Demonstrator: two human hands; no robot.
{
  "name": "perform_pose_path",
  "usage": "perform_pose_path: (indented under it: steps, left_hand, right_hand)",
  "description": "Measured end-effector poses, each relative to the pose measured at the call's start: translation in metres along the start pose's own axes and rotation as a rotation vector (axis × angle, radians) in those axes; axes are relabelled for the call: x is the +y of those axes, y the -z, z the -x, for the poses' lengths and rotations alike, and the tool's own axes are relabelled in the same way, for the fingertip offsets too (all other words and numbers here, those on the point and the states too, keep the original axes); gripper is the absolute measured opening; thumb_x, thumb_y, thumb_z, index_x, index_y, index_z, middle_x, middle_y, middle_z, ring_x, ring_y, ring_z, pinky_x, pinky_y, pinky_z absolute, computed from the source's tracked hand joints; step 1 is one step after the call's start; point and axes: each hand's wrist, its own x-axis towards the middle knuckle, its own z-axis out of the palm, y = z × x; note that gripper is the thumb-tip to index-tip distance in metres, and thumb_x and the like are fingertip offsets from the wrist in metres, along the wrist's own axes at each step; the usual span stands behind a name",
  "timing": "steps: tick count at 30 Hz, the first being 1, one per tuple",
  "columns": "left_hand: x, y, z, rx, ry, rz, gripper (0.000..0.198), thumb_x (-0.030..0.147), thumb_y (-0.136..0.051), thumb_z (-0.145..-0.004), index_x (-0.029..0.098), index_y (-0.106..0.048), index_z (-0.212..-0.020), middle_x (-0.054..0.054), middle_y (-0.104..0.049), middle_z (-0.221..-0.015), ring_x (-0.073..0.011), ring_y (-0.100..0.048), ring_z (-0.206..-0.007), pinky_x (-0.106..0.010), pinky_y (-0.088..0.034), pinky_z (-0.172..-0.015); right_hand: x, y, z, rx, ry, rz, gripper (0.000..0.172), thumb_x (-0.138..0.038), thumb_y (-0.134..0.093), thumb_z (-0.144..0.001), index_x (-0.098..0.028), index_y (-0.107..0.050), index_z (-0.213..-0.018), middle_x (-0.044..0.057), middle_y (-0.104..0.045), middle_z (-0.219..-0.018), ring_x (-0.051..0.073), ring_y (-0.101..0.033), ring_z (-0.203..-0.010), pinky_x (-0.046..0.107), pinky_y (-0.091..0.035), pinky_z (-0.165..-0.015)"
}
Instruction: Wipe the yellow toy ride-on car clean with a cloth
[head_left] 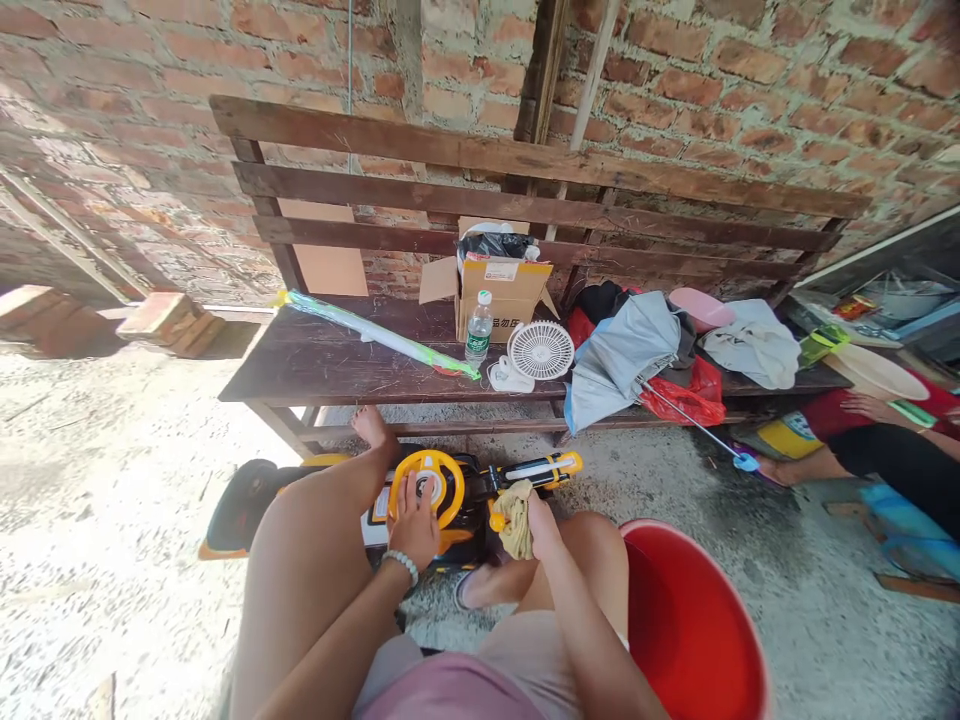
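Note:
A yellow and black ride-on toy digger (454, 548) stands on the floor between my legs. My left hand (414, 522), with a beaded bracelet at the wrist, lies over the lower left of its yellow steering wheel (455, 488), fingers stretched toward the hub. My right hand (543, 528) is closed on a crumpled yellowish cloth (514, 515), beside an orange knob (497, 521) on the toy. Behind the cloth, the toy's digger arm (541, 467) points right. The cloth hides part of the toy.
A red bucket (694, 620) stands by my right leg. Ahead, a wooden bench (337, 370) bears a bottle (478, 330), a white fan (540, 350), a cardboard box (495, 295), a long wrapped item (375, 335) and a silver umbrella (622, 350). Another person's leg (817, 465) is at right.

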Motion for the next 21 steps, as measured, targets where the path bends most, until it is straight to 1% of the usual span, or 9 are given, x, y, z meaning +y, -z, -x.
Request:
perform_pose_path:
  steps: [2, 5, 7, 8, 10, 13, 15, 18, 21]
  left_hand:
    - [-0.001, -0.001, 0.0, -0.015, 0.001, 0.023, 0.068, 0.02, -0.042, -0.103, 0.026, -0.037, -0.171, -0.012, -0.008, -0.185, -0.0318, -0.007, -0.172, -0.071, -0.039, -0.123]
    - [-0.002, -0.001, -0.001, -0.007, -0.004, 0.052, 0.069, 0.02, -0.045, -0.103, 0.025, -0.038, -0.171, -0.012, -0.007, -0.186, -0.0311, -0.005, -0.172, -0.069, -0.037, -0.126]
    - [-0.003, -0.001, -0.001, -0.002, -0.014, 0.07, 0.07, 0.018, -0.044, -0.101, 0.024, -0.038, -0.171, -0.013, -0.007, -0.185, -0.0321, -0.005, -0.172, -0.07, -0.036, -0.126]
    - [-0.003, -0.001, -0.001, 0.0, -0.022, 0.077, 0.071, 0.017, -0.043, -0.101, 0.023, -0.038, -0.171, -0.013, -0.007, -0.185, -0.033, -0.006, -0.172, -0.072, -0.037, -0.125]
    - [-0.004, -0.001, -0.001, 0.004, -0.035, 0.09, 0.071, 0.016, -0.042, -0.1, 0.022, -0.038, -0.171, -0.013, -0.008, -0.185, -0.0346, -0.006, -0.172, -0.075, -0.037, -0.123]
    - [-0.005, -0.001, -0.001, 0.009, -0.037, 0.109, 0.071, 0.016, -0.042, -0.099, 0.021, -0.04, -0.17, -0.013, -0.009, -0.185, -0.0358, -0.007, -0.171, -0.075, -0.038, -0.123]
    - [-0.006, -0.002, -0.001, 0.009, -0.036, 0.118, 0.072, 0.017, -0.045, -0.097, 0.021, -0.04, -0.17, -0.014, -0.012, -0.185, -0.0361, -0.009, -0.171, -0.074, -0.036, -0.124]
    - [-0.007, -0.004, -0.001, 0.025, -0.058, 0.125, 0.071, 0.016, -0.045, -0.097, 0.02, -0.042, -0.169, -0.014, -0.015, -0.184, -0.0348, -0.011, -0.171, -0.07, -0.032, -0.128]
    - [-0.009, -0.008, -0.001, 0.032, -0.078, 0.146, 0.069, 0.016, -0.046, -0.098, 0.022, -0.044, -0.167, -0.014, -0.015, -0.184, -0.0341, -0.011, -0.171, -0.07, -0.032, -0.128]
  right_hand:
    - [-0.021, -0.004, 0.008, 0.021, 0.127, 0.126, 0.044, -0.065, -0.064, -0.083, -0.021, -0.067, -0.076, 0.004, -0.067, -0.064, 0.022, -0.066, -0.061, 0.031, -0.053, -0.06]
    - [-0.052, -0.022, 0.017, 0.082, 0.494, 0.423, 0.048, -0.068, -0.057, -0.088, -0.022, -0.069, -0.081, 0.005, -0.07, -0.072, 0.023, -0.067, -0.073, 0.033, -0.053, -0.071]
    - [-0.065, -0.04, 0.02, 0.123, 0.706, 0.686, 0.044, -0.06, -0.055, -0.094, -0.02, -0.073, -0.094, 0.009, -0.076, -0.091, 0.026, -0.068, -0.091, 0.034, -0.053, -0.085]
    - [-0.069, -0.05, 0.022, 0.132, 0.769, 0.836, 0.04, -0.054, -0.056, -0.096, -0.02, -0.075, -0.103, 0.011, -0.077, -0.102, 0.026, -0.068, -0.101, 0.035, -0.052, -0.093]
    - [-0.072, -0.067, 0.025, 0.139, 0.791, 1.139, 0.034, -0.045, -0.06, -0.098, -0.019, -0.076, -0.113, 0.013, -0.074, -0.119, 0.028, -0.064, -0.114, 0.037, -0.048, -0.103]
    - [-0.069, -0.077, 0.029, 0.127, 0.716, 1.424, 0.033, -0.04, -0.063, -0.099, -0.019, -0.076, -0.122, 0.014, -0.071, -0.127, 0.029, -0.061, -0.119, 0.037, -0.046, -0.107]
    - [-0.065, -0.072, 0.033, 0.102, 0.727, 1.491, 0.036, -0.036, -0.063, -0.1, -0.019, -0.074, -0.129, 0.014, -0.069, -0.131, 0.029, -0.06, -0.121, 0.037, -0.045, -0.108]
    - [-0.06, -0.057, 0.038, 0.062, 0.796, 1.536, 0.041, -0.03, -0.062, -0.099, -0.02, -0.071, -0.138, 0.013, -0.066, -0.139, 0.029, -0.059, -0.123, 0.036, -0.045, -0.109]
    - [-0.059, -0.046, 0.045, 0.043, 0.845, 1.559, 0.044, -0.026, -0.057, -0.101, -0.022, -0.069, -0.143, 0.013, -0.064, -0.145, 0.028, -0.058, -0.124, 0.037, -0.046, -0.108]
